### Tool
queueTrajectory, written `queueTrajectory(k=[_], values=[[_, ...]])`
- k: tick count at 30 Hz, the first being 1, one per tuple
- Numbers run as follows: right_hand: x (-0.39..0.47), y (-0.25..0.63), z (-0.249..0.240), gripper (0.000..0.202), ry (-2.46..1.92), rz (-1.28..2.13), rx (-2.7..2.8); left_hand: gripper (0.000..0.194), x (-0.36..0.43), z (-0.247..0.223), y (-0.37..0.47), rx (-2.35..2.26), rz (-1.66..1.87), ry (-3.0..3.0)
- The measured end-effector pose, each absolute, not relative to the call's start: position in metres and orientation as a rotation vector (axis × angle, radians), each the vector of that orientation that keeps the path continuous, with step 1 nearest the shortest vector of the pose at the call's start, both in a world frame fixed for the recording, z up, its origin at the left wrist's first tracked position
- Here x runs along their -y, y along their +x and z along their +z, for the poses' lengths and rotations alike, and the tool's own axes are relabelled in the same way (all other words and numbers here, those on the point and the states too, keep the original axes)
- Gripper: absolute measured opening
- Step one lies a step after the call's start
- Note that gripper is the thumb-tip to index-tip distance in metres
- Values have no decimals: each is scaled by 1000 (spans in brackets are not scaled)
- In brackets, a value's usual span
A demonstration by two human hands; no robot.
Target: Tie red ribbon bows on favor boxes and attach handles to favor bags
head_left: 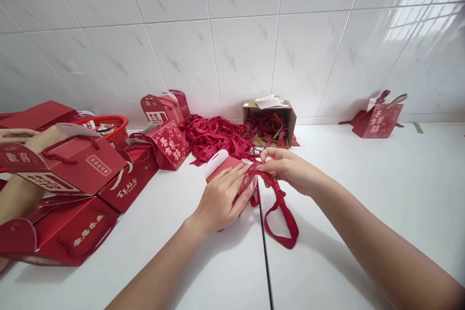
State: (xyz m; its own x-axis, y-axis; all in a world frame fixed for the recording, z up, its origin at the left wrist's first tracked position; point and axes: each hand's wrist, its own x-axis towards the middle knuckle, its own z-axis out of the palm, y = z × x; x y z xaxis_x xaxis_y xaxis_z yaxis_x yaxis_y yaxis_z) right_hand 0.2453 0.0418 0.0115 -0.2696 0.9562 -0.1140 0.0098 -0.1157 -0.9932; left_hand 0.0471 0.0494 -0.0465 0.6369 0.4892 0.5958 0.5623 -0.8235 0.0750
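A small red gift box [220, 164] with a white tab rests on the white table in front of me. My left hand [220, 196] lies over the box and grips it, its thumb at the near side. My right hand [286, 167] is closed in a pinch on a red ribbon [291, 225] at the box's right edge. The ribbon hangs in a loop toward me, with a knot near its top. Part of the box is hidden under my left hand.
Behind the box lies a heap of red ribbons [214, 136], beside a cardboard box [291, 123] of more ribbons. Finished-looking red boxes [170, 143] stand left, near a red basket [121, 131] and a co-worker's arm [22, 203]. Another red box [379, 121] stands far right against the tiled wall.
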Motion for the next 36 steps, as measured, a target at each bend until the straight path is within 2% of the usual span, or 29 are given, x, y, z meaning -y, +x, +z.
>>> queueTrajectory(k=[5,13,20,26,31,36], values=[[-45,243,8,27,-1113,1582,1305,38,-49,-46,47,879,-928,-2719],[-47,249,5,25,-1224,1302,1568,39,-50,-46,46,871,-943,-2705],[-42,243,8,21,-1238,1235,1602,39,-48,-47,45,866,-914,-2725],[-40,237,4,27,-1258,1162,1647,42,-50,-46,44,829,-840,-2764],[-39,240,4,31,-1302,940,1768,50,-49,-45,42,811,-884,-2728],[-39,239,3,30,-1284,987,1820,49,-49,-43,43,808,-913,-2727]])
